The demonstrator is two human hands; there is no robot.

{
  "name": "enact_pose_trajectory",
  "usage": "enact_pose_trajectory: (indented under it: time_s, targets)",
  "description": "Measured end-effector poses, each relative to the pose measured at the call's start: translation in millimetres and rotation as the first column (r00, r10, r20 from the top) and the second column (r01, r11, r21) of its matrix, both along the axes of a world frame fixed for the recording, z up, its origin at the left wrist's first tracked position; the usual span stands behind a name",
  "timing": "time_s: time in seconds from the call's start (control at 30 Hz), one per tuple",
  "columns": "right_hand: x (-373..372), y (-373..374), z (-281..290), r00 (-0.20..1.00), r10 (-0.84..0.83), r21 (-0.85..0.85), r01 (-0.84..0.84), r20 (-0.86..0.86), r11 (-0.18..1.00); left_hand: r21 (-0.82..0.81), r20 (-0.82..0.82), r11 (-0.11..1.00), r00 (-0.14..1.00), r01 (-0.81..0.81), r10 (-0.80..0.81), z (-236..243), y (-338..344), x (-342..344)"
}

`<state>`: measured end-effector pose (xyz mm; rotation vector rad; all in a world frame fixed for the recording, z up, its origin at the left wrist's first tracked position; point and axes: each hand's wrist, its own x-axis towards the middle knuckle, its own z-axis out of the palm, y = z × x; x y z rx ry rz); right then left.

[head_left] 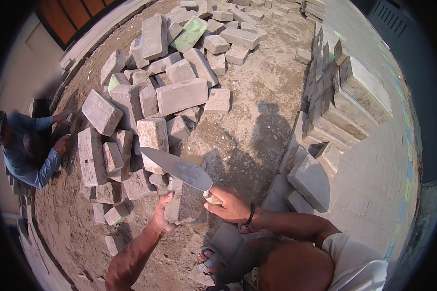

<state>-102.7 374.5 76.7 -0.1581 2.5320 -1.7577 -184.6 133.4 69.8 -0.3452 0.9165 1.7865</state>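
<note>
A grey paving block (pixel 186 203) is gripped at its left side by my left hand (pixel 165 213), thumb on top and fingers curled beneath. My right hand (pixel 230 206), with a dark beaded bracelet at the wrist, is wrapped round the handle of a trowel (pixel 182 169). The trowel's long flat metal blade points up and left, passing above the held block toward the pile. From this view I cannot tell whether blade and block touch. The block's right side lies partly in shadow.
A loose heap of paving blocks (pixel 182 97) spreads ahead and left. Stacked blocks (pixel 342 102) line the right, beside a paved strip (pixel 369 194). Bare sandy ground (pixel 257 87) lies between. At far left a co-worker in a blue sleeve (pixel 43 172) crouches. My sandalled foot (pixel 211 259) is below.
</note>
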Motion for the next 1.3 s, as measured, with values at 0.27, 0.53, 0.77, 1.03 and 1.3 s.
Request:
enact_pose_trajectory:
  time_s: [0.27,0.53,0.77,1.03,1.3]
  targets:
    - [35,19,5,0.975,-0.046,-0.059,0.060,0.216,0.996,0.248,0.216,0.935,0.956,-0.253,0.201,14,-31,-12]
    - [41,-1,-24,0.914,0.376,0.326,-0.407,0.156,0.854,0.042,0.081,0.973,0.971,-0.229,0.225,15,-32,-6]
    - [-6,28,-42,0.885,-0.050,0.114,-0.004,0.463,0.993,-0.106,0.047,0.988,0.992,-0.115,0.121,23,-35,-2]
    - [12,67,-25,0.939,-0.194,0.142,0.159,0.283,0.977,-0.989,-0.111,0.105,0.054,-0.104,-0.992,24,4,-9]
    - [47,127,43,0.903,-0.421,0.302,0.380,0.083,0.874,-0.911,-0.389,0.411,-0.254,-0.039,-0.886,4,43,-42]
